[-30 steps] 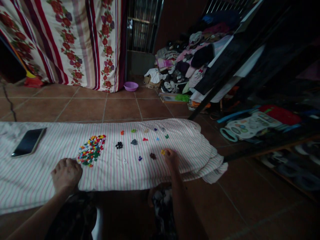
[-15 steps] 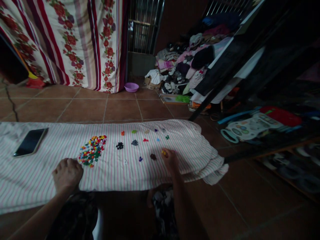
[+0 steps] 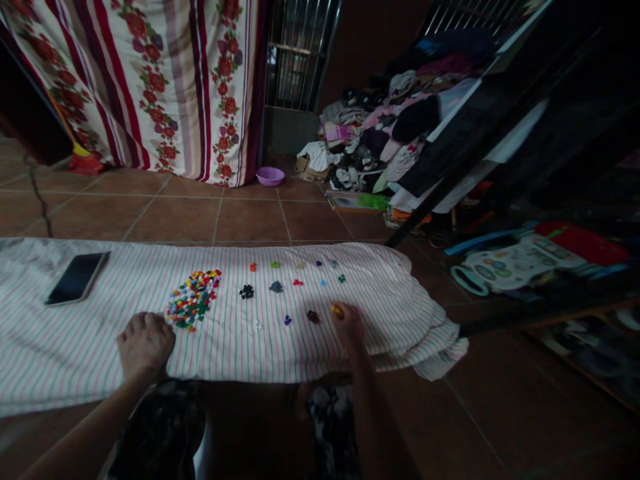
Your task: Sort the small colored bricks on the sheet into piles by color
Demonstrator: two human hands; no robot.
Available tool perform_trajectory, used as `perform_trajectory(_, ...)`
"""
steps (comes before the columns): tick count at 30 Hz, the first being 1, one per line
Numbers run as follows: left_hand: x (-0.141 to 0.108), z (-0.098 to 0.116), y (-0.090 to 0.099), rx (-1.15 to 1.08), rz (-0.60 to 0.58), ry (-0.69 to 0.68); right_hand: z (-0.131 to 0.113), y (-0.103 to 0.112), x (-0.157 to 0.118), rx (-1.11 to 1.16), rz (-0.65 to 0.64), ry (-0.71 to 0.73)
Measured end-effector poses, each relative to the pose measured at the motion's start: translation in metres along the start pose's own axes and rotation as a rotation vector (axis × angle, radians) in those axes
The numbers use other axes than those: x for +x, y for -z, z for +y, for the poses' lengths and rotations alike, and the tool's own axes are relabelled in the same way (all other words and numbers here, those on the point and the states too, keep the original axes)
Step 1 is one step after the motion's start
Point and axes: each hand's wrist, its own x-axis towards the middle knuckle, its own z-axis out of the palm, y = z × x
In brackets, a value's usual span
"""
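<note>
We note a cloth (image 3: 395, 313), thin and striped in pink and grey, flat through the middle, rucked into soft folds at its right end. Our left hand (image 3: 147, 340) lies palm down by the near edge, left of centre, fingers bent; we cannot tell whether anything sits beneath them. Just beyond its fingertips spreads the heap (image 3: 193, 301), a loose oval of small, hard-looking bits in many colours. Our right hand (image 3: 351, 325) comes in over the near edge toward the right end, thumb and fingers bent in at the yellow bits (image 3: 336, 309); we cannot tell whether they pinch one. Just left of these, a tight brown clump (image 3: 313, 317); further left along the near edge, violet bits (image 3: 287, 320) and a faint white cluster (image 3: 259, 325). Mid-cloth we see black bits (image 3: 247, 291), lumpy and scattered, a denser grey mound (image 3: 276, 287), and red bits (image 3: 298, 282). Nearer the far edge: orange bits (image 3: 253, 267), lime bits (image 3: 275, 264), green bits (image 3: 342, 278). Toward the far left corner lies a phone (image 3: 77, 279), flat, dark, smooth-faced, slanted.
</note>
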Motion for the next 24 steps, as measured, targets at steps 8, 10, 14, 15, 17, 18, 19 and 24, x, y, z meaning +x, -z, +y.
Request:
perform_trajectory(8,0.002,-0.001,-0.001,0.008,0.009,-0.008,0.006,-0.001,0.004,0.042,0.040,0.015)
perform_trajectory(10,0.002,-0.001,-0.002,0.001,0.011,-0.004,0.002,0.002,0.005,0.027,0.088,0.001)
perform_trajectory(14,0.002,-0.001,-0.004,-0.022,0.024,-0.013,-0.011,0.011,0.004,-0.004,0.250,0.005)
perform_trajectory(15,0.002,-0.002,-0.004,-0.026,0.030,-0.018,-0.015,0.013,0.004,0.002,0.276,0.015)
perform_trajectory(17,0.002,-0.003,-0.006,-0.034,0.040,-0.024,-0.028,0.016,0.005,0.026,0.299,0.040)
perform_trajectory(18,0.002,-0.003,-0.007,-0.037,0.045,-0.026,-0.037,0.017,0.006,0.040,0.302,0.058)
perform_trajectory(19,0.003,-0.004,-0.009,-0.038,0.051,-0.029,-0.047,0.017,0.007,0.055,0.298,0.081)
perform_trajectory(24,0.004,-0.005,-0.015,-0.025,0.109,-0.054,-0.119,-0.005,0.012,0.190,0.118,0.293)
